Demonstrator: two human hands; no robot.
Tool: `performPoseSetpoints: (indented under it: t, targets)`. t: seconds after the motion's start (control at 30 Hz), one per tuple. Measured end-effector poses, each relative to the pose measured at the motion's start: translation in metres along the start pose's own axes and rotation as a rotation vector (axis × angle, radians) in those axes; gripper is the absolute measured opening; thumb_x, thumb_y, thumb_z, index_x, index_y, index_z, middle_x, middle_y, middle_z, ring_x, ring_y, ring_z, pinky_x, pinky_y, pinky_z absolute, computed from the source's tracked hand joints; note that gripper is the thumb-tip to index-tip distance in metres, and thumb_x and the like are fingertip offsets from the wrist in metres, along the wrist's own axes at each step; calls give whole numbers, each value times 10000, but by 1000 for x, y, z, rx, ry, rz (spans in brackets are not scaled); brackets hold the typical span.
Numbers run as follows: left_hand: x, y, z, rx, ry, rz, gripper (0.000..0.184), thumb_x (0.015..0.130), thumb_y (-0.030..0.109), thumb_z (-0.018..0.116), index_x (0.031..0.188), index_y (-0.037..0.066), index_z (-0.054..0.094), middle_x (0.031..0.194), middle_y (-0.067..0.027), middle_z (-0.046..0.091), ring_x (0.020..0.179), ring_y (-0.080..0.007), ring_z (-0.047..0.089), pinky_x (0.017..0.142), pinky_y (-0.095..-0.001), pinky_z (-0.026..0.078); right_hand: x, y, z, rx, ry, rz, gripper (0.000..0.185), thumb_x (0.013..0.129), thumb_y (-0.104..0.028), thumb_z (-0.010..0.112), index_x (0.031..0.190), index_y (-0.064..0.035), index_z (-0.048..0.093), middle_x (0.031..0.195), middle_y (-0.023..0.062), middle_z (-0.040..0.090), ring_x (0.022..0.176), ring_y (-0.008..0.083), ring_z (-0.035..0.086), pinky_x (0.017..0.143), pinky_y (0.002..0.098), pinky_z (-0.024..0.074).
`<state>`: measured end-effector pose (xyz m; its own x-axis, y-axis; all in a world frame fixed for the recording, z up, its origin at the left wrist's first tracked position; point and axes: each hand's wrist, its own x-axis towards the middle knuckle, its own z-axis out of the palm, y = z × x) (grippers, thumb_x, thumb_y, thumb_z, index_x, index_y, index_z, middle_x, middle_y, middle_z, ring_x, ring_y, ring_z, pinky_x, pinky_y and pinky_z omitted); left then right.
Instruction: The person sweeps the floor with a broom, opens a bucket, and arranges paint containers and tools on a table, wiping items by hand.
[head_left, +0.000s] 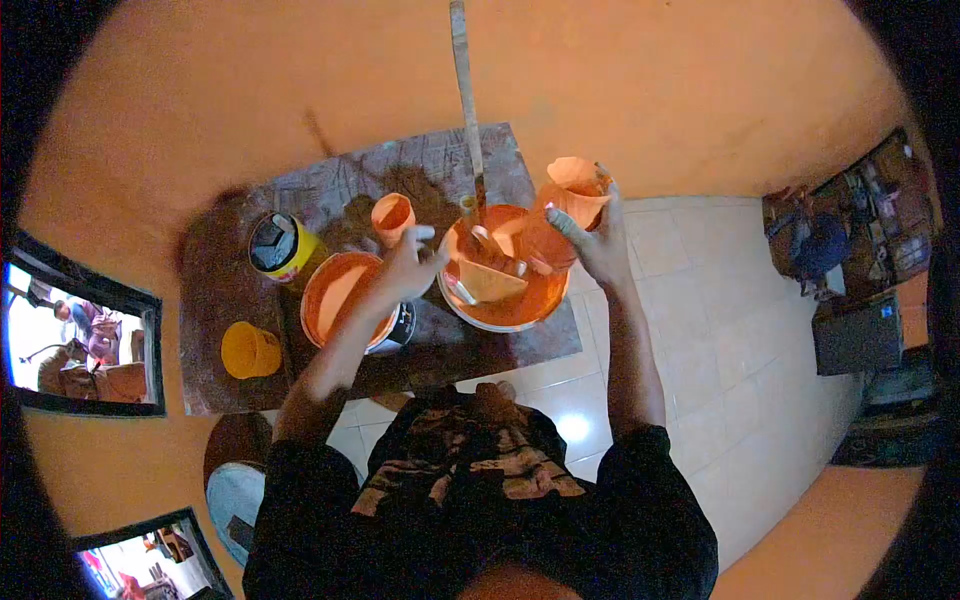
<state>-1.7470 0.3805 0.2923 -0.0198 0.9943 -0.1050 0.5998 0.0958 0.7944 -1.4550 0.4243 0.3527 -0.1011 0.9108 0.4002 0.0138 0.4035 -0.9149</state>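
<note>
My right hand [598, 240] grips an orange-coated pot with a wavy rim [578, 178], over the right edge of a bucket of orange paint [535, 310]. The pot's wet lower part hangs above the bucket, partly hidden by my fingers. My left hand [415, 268] is raised left of this bucket, fingers apart, with nothing in it. A small orange cup [393, 213] stands just beyond it. Inside the bucket, a long flat stick [466, 90] leans upright against the wall, and several orange-smeared pieces lie there, their kind unclear.
On the dark table [430, 365] stand a second orange paint bucket [340, 295], a yellow and black tub [285, 247] and a yellow cup [251, 350]. A blue-topped stool [235, 500] is at lower left. A person shows through the window [95, 330]. Cluttered shelves [880, 230] stand at right.
</note>
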Motion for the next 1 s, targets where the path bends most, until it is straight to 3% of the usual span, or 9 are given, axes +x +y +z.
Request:
performPoseSetpoints:
  t: [0.1, 0.17, 0.27, 0.37, 0.57, 0.7, 0.9, 1.0]
  targets:
    - [-18, -16, 4, -97, -16, 56, 576, 860, 298, 689, 1262, -13, 418, 1214, -204, 542, 1149, -296, 543, 926, -427, 458, 2, 4, 7, -20, -30, 0, 845, 785, -174, 776, 1407, 19, 238, 1307, 178, 482, 1212, 283, 497, 1027, 410, 414]
    - [-26, -18, 12, -133, 1, 39, 576, 855, 286, 692, 1254, -10, 399, 1143, -205, 549, 1075, -296, 565, 911, -430, 460, 0, 16, 13, -93, -132, -30, 844, 788, -171, 771, 1411, 15, 233, 1294, 179, 492, 1209, 284, 500, 1028, 411, 412]
    - [-37, -23, 33, -314, -3, 73, 617, 825, 275, 720, 1252, -7, 376, 1086, -202, 523, 1007, -304, 555, 909, -432, 451, -4, 26, 26, -17, -101, -3, 825, 787, -194, 770, 1396, 12, 253, 1274, 176, 509, 1201, 277, 506, 1016, 411, 418]
    - [-33, -59, 63, -107, 105, 175, 659, 802, 294, 744, 1253, -12, 373, 1126, -209, 502, 1073, -316, 520, 941, -435, 429, -1, 32, 29, -73, -206, 26, 808, 782, -219, 774, 1380, 0, 277, 1265, 182, 514, 1186, 269, 518, 1001, 403, 426]
    - [-47, -44, 57, -261, -14, -26, 725, 800, 323, 750, 1283, -12, 326, 1215, -221, 458, 1120, -314, 502, 979, -421, 411, 7, 33, 28, -326, -286, -62, 801, 771, -271, 780, 1355, 1, 302, 1228, 192, 537, 1157, 297, 541, 976, 406, 440]
    - [-49, -43, 58, -315, -73, -84, 772, 820, 320, 737, 1325, -15, 258, 1235, -217, 449, 1132, -297, 507, 987, -409, 414, -1, 38, 37, -284, -503, 59, 819, 757, -334, 784, 1358, -20, 326, 1219, 201, 563, 1152, 343, 546, 965, 423, 450]
    - [-59, -38, 56, -385, -50, -63, 800, 823, 291, 737, 1348, -26, 223, 1242, -219, 434, 1082, -264, 537, 838, -366, 516, -1, 71, 32, -632, -528, 38, 928, 759, -518, 732, 1429, -44, 299, 1268, 248, 546, 1176, 387, 535, 975, 449, 442]
    - [-58, -36, 47, -399, -73, -11, 853, 804, 298, 755, 1365, -36, 207, 1220, -228, 442, 1053, -255, 551, 775, -346, 535, 5, 79, 24, -540, -541, -32, 996, 745, -553, 726, 1455, -38, 253, 1279, 269, 530, 1190, 405, 520, 983, 458, 435]
